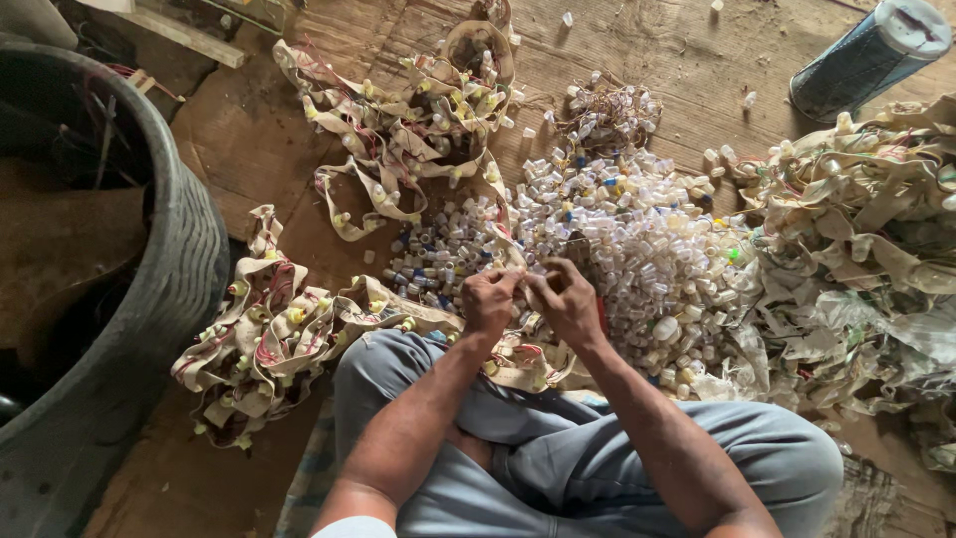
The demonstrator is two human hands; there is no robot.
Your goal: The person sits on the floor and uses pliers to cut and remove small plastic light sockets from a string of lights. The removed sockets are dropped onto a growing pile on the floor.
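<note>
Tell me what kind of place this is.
Probably an informal floor-level sorting or salvage workshop: a heap of small clear plastic caps, tangled cream strips studded with caps, and bare wooden floorboards.

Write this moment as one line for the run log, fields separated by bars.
left hand: pinching strip | right hand: pinching same strip | ahead: pile of small plastic caps | left side: dark tub

I see only one package-like thing from here — a cylindrical container [871,58] lying tilted on the wooden floor [647,40] at the far right corner. Its body is dark blue-grey with fine pale lines, its round end cap white with a reddish mark. No labels, signs or screens that I can make out.
</note>
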